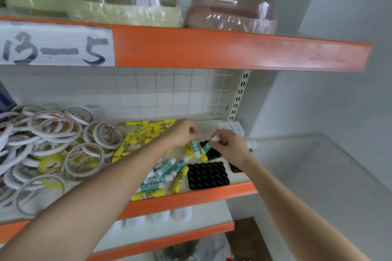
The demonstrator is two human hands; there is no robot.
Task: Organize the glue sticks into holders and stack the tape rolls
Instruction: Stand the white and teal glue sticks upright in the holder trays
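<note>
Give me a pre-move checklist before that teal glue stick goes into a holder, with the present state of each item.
1. Stick in hand: ok. The right hand pinches a teal glue stick near its white cap.
2. Left hand out of the way: cannot tell. It hovers beside the stick, fingers curled; any hold is unclear.
3. Holder with free holes: ok. The front black holder shows only empty holes.
4. Holder under the stick: cannot tell. The rear black holder is mostly hidden by the hands.
5. Loose sticks near the holder: not ok. A yellow glue stick lies against the front holder's left edge.
</note>
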